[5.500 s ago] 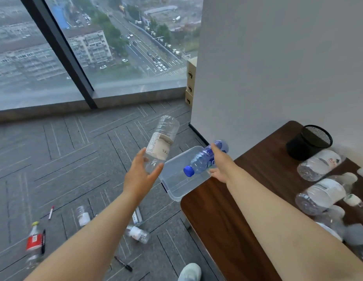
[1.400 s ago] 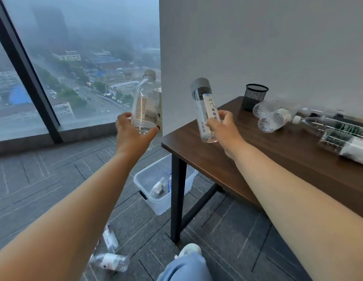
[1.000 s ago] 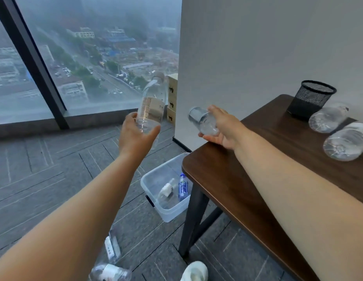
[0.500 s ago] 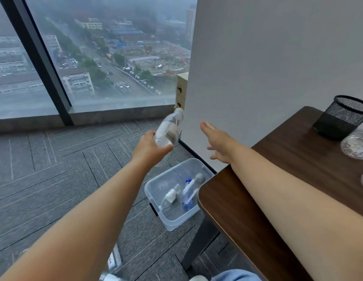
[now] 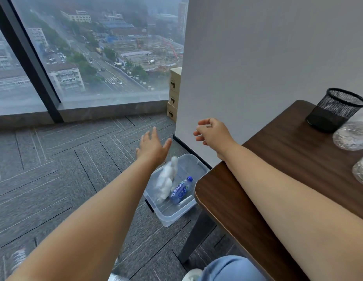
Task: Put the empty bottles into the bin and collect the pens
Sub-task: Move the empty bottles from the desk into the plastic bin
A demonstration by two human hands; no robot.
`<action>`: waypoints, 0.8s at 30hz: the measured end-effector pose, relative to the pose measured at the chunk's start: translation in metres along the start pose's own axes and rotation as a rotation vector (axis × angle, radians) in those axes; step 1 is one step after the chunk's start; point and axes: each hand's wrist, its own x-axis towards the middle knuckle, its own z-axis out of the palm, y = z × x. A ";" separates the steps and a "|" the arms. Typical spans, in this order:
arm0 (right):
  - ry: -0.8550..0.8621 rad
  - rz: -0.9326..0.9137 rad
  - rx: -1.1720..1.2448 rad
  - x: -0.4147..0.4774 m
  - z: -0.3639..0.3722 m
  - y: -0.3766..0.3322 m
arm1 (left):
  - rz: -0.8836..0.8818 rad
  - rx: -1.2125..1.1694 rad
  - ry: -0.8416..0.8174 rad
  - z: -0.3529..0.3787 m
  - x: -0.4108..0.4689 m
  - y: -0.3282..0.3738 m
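A clear plastic bin stands on the carpet beside the table's corner. Inside it lies a blue-labelled bottle. A blurred clear bottle is falling into the bin just below my left hand, which is open with fingers spread and holds nothing. My right hand hovers over the table's far corner, fingers loosely curled and empty. Two clear bottles lie on the table at the right edge. No pen is clearly visible.
A black mesh pen cup stands at the table's far end by the grey wall. Cardboard boxes are stacked at the wall's corner by the window. Another bottle lies blurred on the carpet at lower left. My knee and shoe show at the bottom.
My left hand has let go of its clear bottle, which now drops into the bin. The right hand, empty since half a second ago, has curled slightly. The view has tilted down.
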 end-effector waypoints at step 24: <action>0.189 -0.191 -0.114 -0.119 -0.109 -0.001 | 0.465 -0.147 0.228 -0.020 -0.131 0.133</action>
